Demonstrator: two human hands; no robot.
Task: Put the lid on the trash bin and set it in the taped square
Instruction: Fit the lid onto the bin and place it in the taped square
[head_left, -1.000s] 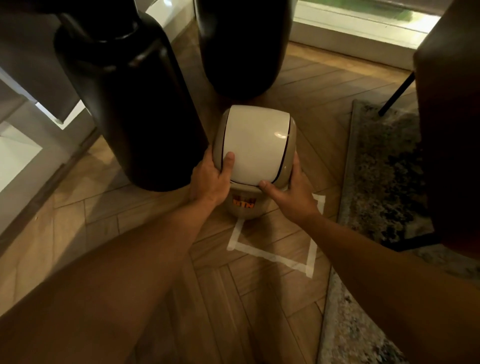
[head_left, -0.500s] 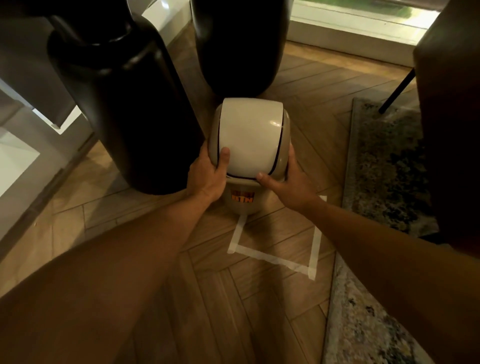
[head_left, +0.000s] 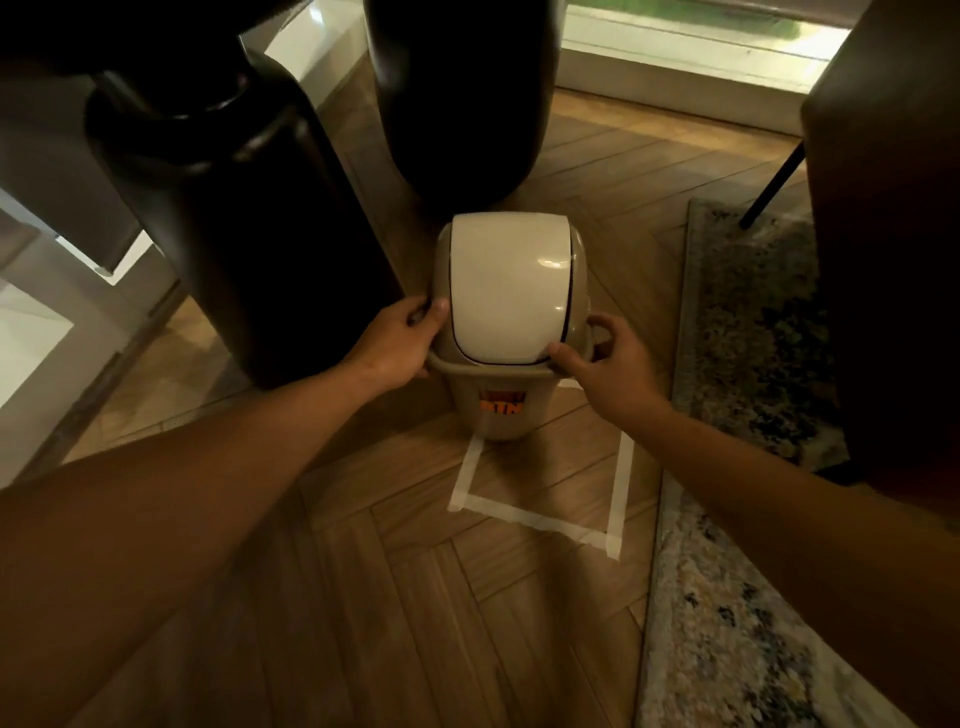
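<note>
A small beige trash bin (head_left: 498, 415) with an orange label stands on the wooden floor, its base at the far left corner of the white taped square (head_left: 535, 517). Its domed swing lid (head_left: 511, 286) sits on top of the bin. My left hand (head_left: 400, 340) grips the lid's left side at the rim. On the right, my right hand (head_left: 608, 358) holds the lid's lower edge, thumb on the front. Most of the taped square lies bare in front of the bin.
Two tall black vases (head_left: 234, 208) (head_left: 462, 93) stand close behind and left of the bin. A patterned rug (head_left: 737, 415) borders the square on the right, with a dark chair (head_left: 883, 208) over it. A white step and window sill lie beyond.
Both hands have slid down from the lid's top to its lower rim. The bin sits a little lower in view, with more of its labelled body showing.
</note>
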